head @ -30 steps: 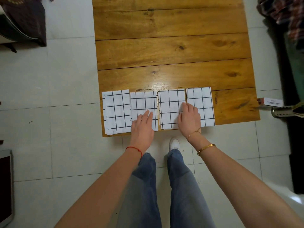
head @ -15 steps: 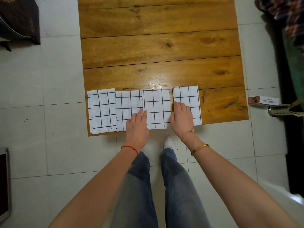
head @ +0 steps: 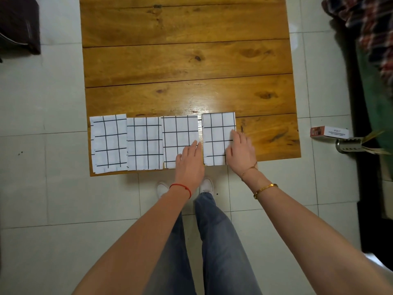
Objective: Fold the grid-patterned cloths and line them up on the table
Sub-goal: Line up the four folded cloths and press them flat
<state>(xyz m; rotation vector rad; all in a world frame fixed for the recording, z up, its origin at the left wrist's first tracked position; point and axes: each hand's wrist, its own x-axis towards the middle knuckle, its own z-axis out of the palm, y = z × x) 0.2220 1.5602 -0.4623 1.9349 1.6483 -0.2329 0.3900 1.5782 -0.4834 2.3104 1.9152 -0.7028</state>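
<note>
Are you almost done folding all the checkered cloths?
Nearly. Four white grid-patterned folded cloths lie in a row along the near edge of the brown wooden plank table. The left hand rests flat on the third cloth, the right hand on the fourth cloth. A thin gap between those two is left to close.

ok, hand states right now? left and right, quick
Left hand: open, fingers flat on the third folded cloth.
Right hand: open, fingers flat on the fourth folded cloth at its right edge.
</note>
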